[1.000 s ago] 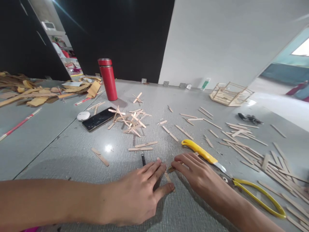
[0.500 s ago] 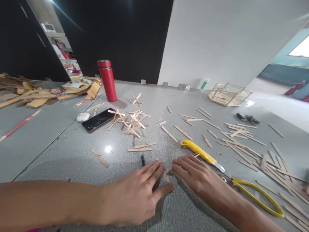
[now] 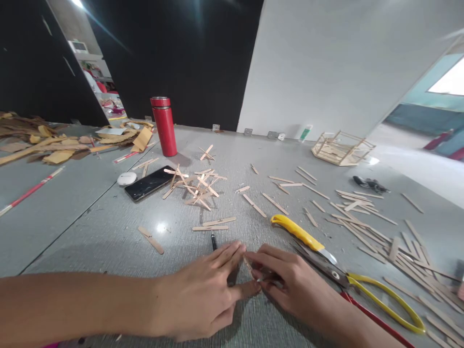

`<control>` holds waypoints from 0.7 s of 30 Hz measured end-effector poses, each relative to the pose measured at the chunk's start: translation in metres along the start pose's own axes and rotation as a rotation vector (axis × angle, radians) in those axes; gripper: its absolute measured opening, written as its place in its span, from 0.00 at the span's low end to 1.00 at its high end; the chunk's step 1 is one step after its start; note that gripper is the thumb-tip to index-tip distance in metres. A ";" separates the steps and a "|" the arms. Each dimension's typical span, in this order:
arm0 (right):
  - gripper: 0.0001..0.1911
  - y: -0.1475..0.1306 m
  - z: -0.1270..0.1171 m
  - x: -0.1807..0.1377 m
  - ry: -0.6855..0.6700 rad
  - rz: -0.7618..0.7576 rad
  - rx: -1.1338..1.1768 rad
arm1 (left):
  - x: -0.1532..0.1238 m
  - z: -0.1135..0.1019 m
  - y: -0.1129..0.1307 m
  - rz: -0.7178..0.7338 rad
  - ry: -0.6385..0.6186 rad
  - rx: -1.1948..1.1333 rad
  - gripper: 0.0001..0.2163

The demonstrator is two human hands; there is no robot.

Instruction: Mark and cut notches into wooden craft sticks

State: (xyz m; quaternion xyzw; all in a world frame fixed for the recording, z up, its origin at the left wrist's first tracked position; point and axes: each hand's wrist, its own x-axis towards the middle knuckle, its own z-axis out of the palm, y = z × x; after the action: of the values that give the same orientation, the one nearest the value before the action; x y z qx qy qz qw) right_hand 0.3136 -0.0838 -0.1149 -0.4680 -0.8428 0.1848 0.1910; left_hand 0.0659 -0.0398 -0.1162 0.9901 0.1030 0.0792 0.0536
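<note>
My left hand (image 3: 213, 285) presses a wooden craft stick (image 3: 248, 264) onto the table, fingertips at its far end and thumb at its near end. Close beside it, my right hand (image 3: 286, 270) is closed in a pinch over the same stick. A small dark, partly shiny piece shows between its thumb and fingers, too hidden to name. Just beyond my left fingers lies a black pen (image 3: 213, 240), partly covered by the hand. Scissors (image 3: 335, 275) with yellow and red handles and a yellow cutter (image 3: 297, 232) lie by my right forearm.
Loose craft sticks (image 3: 362, 224) are scattered on the right. Glued stick pieces (image 3: 199, 186) stand beside a phone (image 3: 149, 183) and a white case (image 3: 126, 179). Farther back are a red flask (image 3: 164, 128), a stick frame (image 3: 340, 150), a small tube (image 3: 305, 133) and cardboard scraps (image 3: 58, 145).
My right hand has moved left and nearer to me, up against my left hand and the stick. More of the scissors now shows. My left hand stays on the stick.
</note>
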 end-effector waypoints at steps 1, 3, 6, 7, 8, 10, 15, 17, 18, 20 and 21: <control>0.20 0.000 0.001 0.000 -0.013 0.007 -0.004 | 0.000 0.000 0.000 0.000 -0.004 0.004 0.27; 0.20 0.001 0.002 0.001 -0.039 0.029 -0.012 | 0.000 0.001 0.000 0.001 -0.012 0.010 0.27; 0.21 0.002 0.003 0.002 -0.048 0.055 -0.004 | 0.000 0.001 -0.001 0.003 -0.014 0.016 0.26; 0.21 0.002 0.003 0.002 -0.049 0.059 0.008 | 0.001 0.001 -0.001 0.003 -0.014 0.015 0.26; 0.20 0.002 0.004 0.003 -0.049 0.065 0.019 | 0.001 0.000 -0.001 0.001 -0.016 0.014 0.26; 0.19 0.002 0.005 0.003 -0.053 0.083 0.031 | 0.001 -0.001 -0.001 -0.003 -0.019 0.008 0.26; 0.17 -0.002 0.005 0.003 -0.069 0.097 0.018 | 0.001 -0.002 -0.001 0.000 -0.022 -0.010 0.26; 0.18 -0.004 0.006 0.004 -0.083 0.099 0.004 | 0.001 -0.001 -0.002 0.000 -0.017 -0.016 0.26; 0.18 -0.004 0.006 0.004 -0.087 0.105 -0.003 | 0.001 0.000 -0.002 -0.003 -0.013 -0.021 0.26; 0.17 -0.004 0.007 0.005 -0.096 0.124 -0.011 | 0.001 0.000 -0.002 -0.006 -0.016 -0.038 0.25; 0.15 -0.003 0.007 0.006 -0.104 0.129 -0.010 | 0.001 0.000 -0.003 -0.008 -0.024 -0.046 0.25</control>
State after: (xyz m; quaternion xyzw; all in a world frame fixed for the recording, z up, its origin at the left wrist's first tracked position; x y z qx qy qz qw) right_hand 0.3051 -0.0812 -0.1186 -0.5119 -0.8207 0.2166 0.1321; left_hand 0.0668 -0.0369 -0.1166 0.9890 0.1045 0.0695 0.0780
